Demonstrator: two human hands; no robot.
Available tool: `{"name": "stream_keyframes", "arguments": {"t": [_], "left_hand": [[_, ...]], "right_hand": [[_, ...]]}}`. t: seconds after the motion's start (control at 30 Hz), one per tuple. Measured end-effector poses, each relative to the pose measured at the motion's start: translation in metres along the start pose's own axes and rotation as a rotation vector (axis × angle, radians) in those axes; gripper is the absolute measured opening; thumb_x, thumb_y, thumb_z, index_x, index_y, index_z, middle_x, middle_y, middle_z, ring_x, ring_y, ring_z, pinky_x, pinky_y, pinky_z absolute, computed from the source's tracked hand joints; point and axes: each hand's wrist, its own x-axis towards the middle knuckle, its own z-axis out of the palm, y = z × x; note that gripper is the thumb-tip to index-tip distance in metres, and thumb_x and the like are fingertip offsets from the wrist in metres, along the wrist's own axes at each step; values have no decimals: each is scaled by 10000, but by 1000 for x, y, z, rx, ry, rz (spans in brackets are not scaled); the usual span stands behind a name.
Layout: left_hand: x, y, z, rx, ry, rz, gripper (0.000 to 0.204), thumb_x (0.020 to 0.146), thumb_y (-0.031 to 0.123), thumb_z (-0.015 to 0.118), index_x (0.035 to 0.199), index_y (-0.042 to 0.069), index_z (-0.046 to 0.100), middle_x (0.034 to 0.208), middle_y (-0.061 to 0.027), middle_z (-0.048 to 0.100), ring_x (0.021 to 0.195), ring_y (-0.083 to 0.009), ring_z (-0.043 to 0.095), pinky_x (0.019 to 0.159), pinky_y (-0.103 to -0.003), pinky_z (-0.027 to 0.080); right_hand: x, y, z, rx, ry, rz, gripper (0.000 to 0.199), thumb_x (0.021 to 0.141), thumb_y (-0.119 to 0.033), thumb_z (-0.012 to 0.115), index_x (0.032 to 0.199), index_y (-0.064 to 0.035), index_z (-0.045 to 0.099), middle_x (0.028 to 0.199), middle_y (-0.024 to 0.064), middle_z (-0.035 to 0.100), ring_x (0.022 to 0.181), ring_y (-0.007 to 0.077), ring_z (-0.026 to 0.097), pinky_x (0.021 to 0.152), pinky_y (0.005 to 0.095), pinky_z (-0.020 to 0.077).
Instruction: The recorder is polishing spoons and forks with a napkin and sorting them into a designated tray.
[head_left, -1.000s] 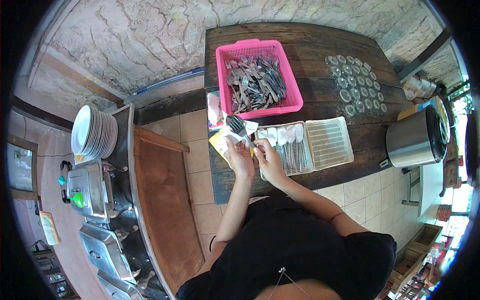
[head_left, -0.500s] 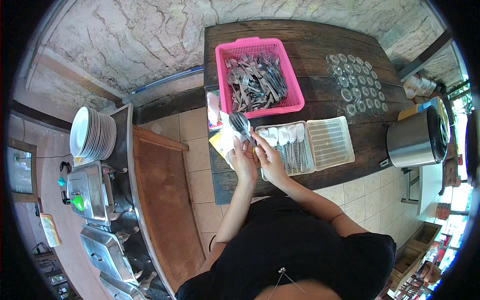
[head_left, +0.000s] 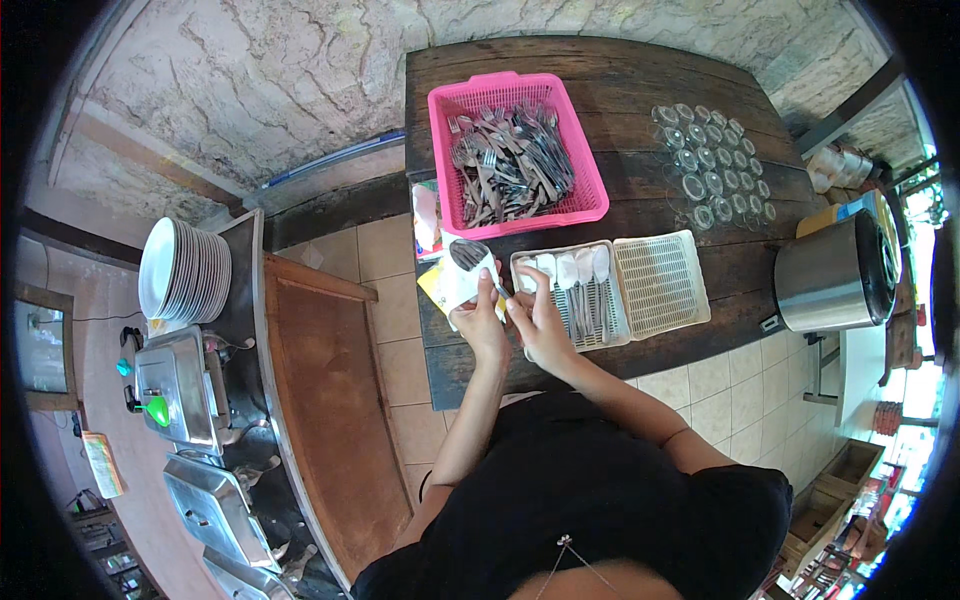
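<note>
We stand at the near edge of a dark wooden desk (head_left: 640, 80) set against a stone wall. The biggest thing on it is the pink basket (head_left: 515, 150) at the far side, heaped with loose forks and spoons. To the far right sits a steel pot (head_left: 835, 272), with rows of small glasses (head_left: 712, 165) beyond it. Off the desk to the left, a stack of plates (head_left: 183, 270) rests on a side counter.

Near us lie two white trays side by side: the right tray (head_left: 660, 283) shows only its slatted bottom, and the left tray (head_left: 570, 295) holds cutlery already wrapped in white napkins, laid in a row.

Just left of that tray, our left hand (head_left: 483, 318) is closed on a white napkin (head_left: 462, 285) with a spoon (head_left: 468, 254) whose bowl sticks out at the far end. Our right hand (head_left: 537, 322) pinches the napkin's near right edge beside it; the fingers look narrow, folding the paper over the handle.

To do this well, we judge it best to keep the handle centred, pull the fold snug with the right hand while the left holds the spoon from sliding, and leave the bowl showing like the wrapped ones in the tray.
</note>
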Motion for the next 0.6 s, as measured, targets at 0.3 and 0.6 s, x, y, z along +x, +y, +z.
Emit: {"name": "stream_keyframes", "arguments": {"t": [0.3, 0.6], "left_hand": [[-5, -12, -8, 67, -58, -44, 275, 802, 159, 552, 1003, -19, 497, 920, -75, 553, 790, -121, 529, 667, -248, 431], [18, -4, -68, -43, -135, -92, 454, 813, 246, 528, 1170, 29, 350, 1099, -79, 469, 981, -158, 481, 799, -315, 417]], "right_hand": [[34, -5, -17, 5, -153, 25, 92, 846, -112, 454, 899, -53, 409, 578, 6, 472, 499, 35, 403, 430, 187, 312], [53, -32, -60, -457, 52, -228, 149, 793, -145, 525, 898, -60, 463, 645, 123, 568, 580, 249, 581, 483, 308, 427]]}}
